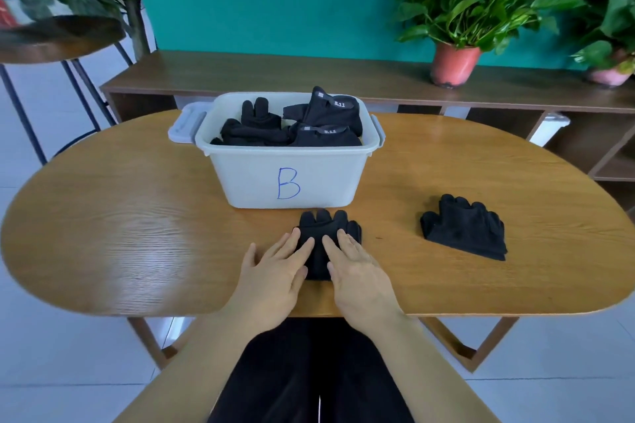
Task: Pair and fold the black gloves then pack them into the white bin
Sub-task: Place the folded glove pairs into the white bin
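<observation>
Wooden desk (137, 233): glove pair (326, 221) flattened just before the white bin (309, 178).
It is pressed down by left hand (275, 271) and right hand (357, 271), each grip spread flat; a 2nd pair (464, 228) is laid rightward, more gloves (275, 127) are packed in the bin.

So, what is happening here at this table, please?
A person is sorting black gloves at a wooden table. Both hands, the left hand and the right hand, lie flat with straight fingers on a glove bundle just in front of the white bin marked B. The bin already holds several black gloves. One more glove stack lies on the table to the right, untouched.
</observation>
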A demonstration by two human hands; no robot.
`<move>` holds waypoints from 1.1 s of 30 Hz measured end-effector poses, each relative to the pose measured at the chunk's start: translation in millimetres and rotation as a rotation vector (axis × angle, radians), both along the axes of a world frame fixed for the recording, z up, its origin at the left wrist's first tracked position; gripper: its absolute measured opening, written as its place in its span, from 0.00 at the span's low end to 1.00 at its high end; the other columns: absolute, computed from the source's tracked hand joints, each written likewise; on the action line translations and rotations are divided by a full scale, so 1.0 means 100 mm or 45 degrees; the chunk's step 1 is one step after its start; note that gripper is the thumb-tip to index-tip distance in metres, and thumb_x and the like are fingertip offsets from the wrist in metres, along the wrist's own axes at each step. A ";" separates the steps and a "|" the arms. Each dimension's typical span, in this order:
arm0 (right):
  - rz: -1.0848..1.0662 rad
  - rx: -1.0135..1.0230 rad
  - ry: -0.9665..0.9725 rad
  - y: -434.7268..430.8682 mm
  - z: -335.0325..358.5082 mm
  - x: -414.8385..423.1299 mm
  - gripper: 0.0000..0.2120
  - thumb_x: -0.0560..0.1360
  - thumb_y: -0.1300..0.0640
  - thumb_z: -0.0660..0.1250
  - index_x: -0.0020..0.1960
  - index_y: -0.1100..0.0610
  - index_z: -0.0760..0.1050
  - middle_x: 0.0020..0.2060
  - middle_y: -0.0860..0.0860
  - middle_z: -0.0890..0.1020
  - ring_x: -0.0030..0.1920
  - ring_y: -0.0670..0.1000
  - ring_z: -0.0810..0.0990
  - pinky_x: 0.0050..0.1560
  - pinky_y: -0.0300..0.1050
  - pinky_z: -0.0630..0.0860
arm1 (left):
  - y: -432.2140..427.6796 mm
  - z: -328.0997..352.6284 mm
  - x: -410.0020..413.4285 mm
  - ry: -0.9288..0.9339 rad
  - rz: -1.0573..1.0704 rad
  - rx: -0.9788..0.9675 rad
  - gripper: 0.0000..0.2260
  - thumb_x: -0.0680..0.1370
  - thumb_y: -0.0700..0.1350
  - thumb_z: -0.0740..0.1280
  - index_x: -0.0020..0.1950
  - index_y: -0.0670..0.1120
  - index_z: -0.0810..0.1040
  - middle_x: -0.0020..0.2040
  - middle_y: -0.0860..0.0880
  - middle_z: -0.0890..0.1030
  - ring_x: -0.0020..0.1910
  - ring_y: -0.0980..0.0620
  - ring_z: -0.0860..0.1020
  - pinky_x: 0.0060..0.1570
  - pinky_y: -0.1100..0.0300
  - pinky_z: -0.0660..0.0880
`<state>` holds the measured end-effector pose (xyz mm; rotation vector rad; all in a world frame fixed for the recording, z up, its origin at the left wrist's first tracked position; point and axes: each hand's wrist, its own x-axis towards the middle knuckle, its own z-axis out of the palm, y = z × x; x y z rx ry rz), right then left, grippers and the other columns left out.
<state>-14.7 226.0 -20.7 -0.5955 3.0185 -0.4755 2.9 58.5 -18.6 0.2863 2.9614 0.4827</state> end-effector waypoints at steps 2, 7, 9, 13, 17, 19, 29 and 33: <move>0.025 -0.075 -0.009 -0.06 0.04 0.04 0.23 0.85 0.55 0.50 0.80 0.52 0.53 0.79 0.53 0.54 0.79 0.50 0.52 0.75 0.40 0.50 | -0.13 -0.01 -0.04 0.017 0.041 0.151 0.21 0.86 0.48 0.52 0.79 0.57 0.58 0.80 0.58 0.51 0.79 0.58 0.50 0.77 0.45 0.44; -0.284 -0.400 0.177 -0.04 0.24 -0.03 0.18 0.81 0.51 0.63 0.69 0.51 0.72 0.57 0.47 0.79 0.59 0.50 0.73 0.49 0.43 0.71 | -0.42 0.04 -0.20 0.182 0.363 0.468 0.15 0.82 0.49 0.63 0.68 0.52 0.76 0.64 0.52 0.79 0.64 0.49 0.74 0.65 0.43 0.69; -0.373 -0.303 0.136 -0.05 0.29 -0.14 0.13 0.79 0.47 0.64 0.60 0.52 0.73 0.45 0.46 0.76 0.49 0.50 0.72 0.38 0.44 0.66 | -0.40 0.05 -0.28 0.101 0.413 0.474 0.09 0.80 0.52 0.65 0.58 0.54 0.79 0.57 0.51 0.81 0.58 0.46 0.77 0.59 0.47 0.74; -0.424 -0.152 -0.102 -0.12 0.31 -0.32 0.19 0.77 0.40 0.65 0.61 0.51 0.72 0.53 0.50 0.74 0.56 0.52 0.73 0.42 0.45 0.71 | -0.25 0.06 -0.40 0.038 0.411 0.446 0.13 0.78 0.53 0.67 0.37 0.50 0.70 0.39 0.51 0.76 0.39 0.50 0.75 0.41 0.53 0.74; -0.393 -0.109 -0.234 -0.15 0.31 -0.42 0.25 0.77 0.41 0.65 0.70 0.50 0.69 0.62 0.52 0.70 0.62 0.53 0.72 0.51 0.46 0.74 | -0.17 0.06 -0.48 -0.016 0.417 0.439 0.08 0.78 0.53 0.67 0.44 0.49 0.78 0.41 0.52 0.81 0.42 0.51 0.79 0.46 0.48 0.79; -0.377 -0.106 -0.266 -0.15 0.32 -0.46 0.23 0.77 0.42 0.66 0.68 0.52 0.70 0.62 0.52 0.70 0.62 0.53 0.72 0.53 0.46 0.74 | -0.16 0.05 -0.51 -0.051 0.429 0.456 0.07 0.77 0.52 0.68 0.44 0.49 0.78 0.42 0.52 0.82 0.43 0.50 0.80 0.48 0.47 0.79; -0.395 -0.319 -0.374 -0.22 0.32 -0.54 0.13 0.75 0.52 0.71 0.57 0.54 0.74 0.49 0.48 0.78 0.49 0.51 0.76 0.48 0.45 0.74 | -0.13 0.10 -0.57 -0.179 0.493 0.494 0.09 0.77 0.50 0.69 0.46 0.46 0.75 0.45 0.48 0.80 0.47 0.47 0.79 0.51 0.48 0.78; -0.380 -0.364 -0.327 -0.19 0.28 -0.49 0.19 0.74 0.51 0.71 0.63 0.51 0.73 0.56 0.47 0.79 0.57 0.50 0.77 0.56 0.48 0.76 | -0.12 0.11 -0.55 -0.159 0.471 0.492 0.08 0.78 0.49 0.68 0.45 0.48 0.72 0.47 0.49 0.78 0.48 0.48 0.77 0.50 0.51 0.76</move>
